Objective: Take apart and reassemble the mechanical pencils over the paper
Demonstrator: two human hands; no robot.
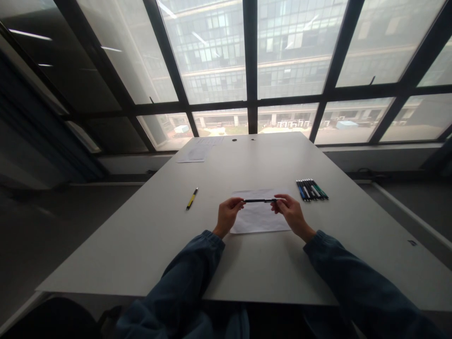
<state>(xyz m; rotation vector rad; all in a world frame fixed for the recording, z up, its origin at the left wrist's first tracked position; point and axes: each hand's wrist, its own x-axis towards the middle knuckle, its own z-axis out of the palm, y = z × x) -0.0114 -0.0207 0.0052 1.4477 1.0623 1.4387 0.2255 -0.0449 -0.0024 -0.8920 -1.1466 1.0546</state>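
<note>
A dark pen (259,201) is stretched level between my two hands, above a white sheet of paper (261,221) on the table. My left hand (229,213) pinches one end of it. At the other end, by the clip, the fingers of my right hand (288,210) are closed on the pen. To the right of my right hand lies a row of several pens (312,190) side by side, in black, blue, white and green. A yellow and black pen (192,199) rests alone to the left of my left hand.
The white table (141,254) reaches forward to large windows (215,52). More printed sheets (192,153) lie at its far left corner. Near the right edge is a small dark-marked piece (412,243) that I cannot make out. A blue curtain (38,108) hangs at the left.
</note>
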